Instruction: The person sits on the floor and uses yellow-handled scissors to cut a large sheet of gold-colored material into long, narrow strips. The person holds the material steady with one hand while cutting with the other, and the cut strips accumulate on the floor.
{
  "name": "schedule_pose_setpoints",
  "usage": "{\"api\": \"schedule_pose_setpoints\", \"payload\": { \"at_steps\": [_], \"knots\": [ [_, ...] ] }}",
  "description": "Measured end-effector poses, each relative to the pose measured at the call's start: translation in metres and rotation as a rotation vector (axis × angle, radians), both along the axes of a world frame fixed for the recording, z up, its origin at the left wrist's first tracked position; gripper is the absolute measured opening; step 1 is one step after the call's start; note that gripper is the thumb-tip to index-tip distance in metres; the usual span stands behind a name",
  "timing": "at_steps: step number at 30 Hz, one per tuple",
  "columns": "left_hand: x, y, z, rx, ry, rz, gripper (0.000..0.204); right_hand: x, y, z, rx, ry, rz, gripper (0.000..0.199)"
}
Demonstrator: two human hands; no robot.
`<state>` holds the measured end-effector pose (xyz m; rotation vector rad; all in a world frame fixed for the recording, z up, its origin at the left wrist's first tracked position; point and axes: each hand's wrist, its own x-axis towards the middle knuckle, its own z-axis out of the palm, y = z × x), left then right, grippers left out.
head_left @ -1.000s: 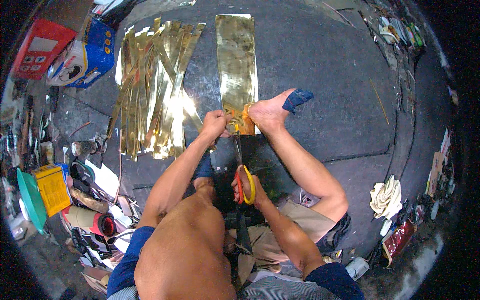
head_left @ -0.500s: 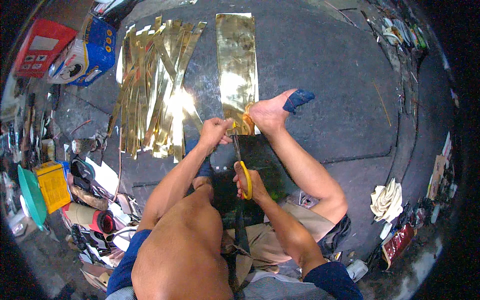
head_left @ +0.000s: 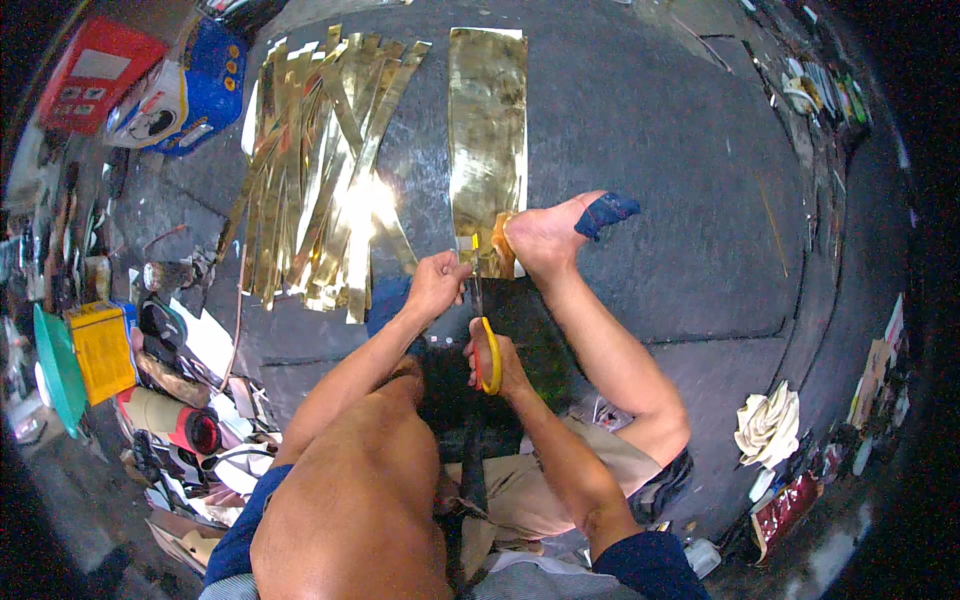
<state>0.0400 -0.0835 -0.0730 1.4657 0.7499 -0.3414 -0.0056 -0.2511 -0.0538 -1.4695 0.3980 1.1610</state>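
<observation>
I log right hand (head_left: 508,365), six o'clock of gold sheet (head_left: 488,140), gripping scissors (head_left: 491,342), handles (head_left: 495,374) now closer together, suggesting the cut advances; left hand (head_left: 438,285), seven o'clock, curled, hold unclear.

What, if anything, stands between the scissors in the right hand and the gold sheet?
Nothing visible: the blades of the scissors, held in the right hand, reach over the near edge of the gold sheet. The left hand is left of them, the foot to their right.
</observation>
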Motion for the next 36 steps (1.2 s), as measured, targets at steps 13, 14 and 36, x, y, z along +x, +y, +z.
{"api": "schedule_pose_setpoints", "payload": {
  "at_steps": [13,14,36],
  "knots": [
    [0.000,0.003,-0.001,-0.062,0.008,0.023,0.024,0.020,0.004,-0.003,-0.017,-0.054,0.118,0.075],
    [0.000,0.001,-0.001,-0.075,0.014,0.031,0.024,0.019,0.003,-0.005,-0.034,-0.047,0.111,0.074],
    [-0.005,0.015,0.003,-0.173,-0.049,-0.076,0.022,0.065,0.034,-0.003,0.027,-0.326,0.061,0.068]
  ]
}}
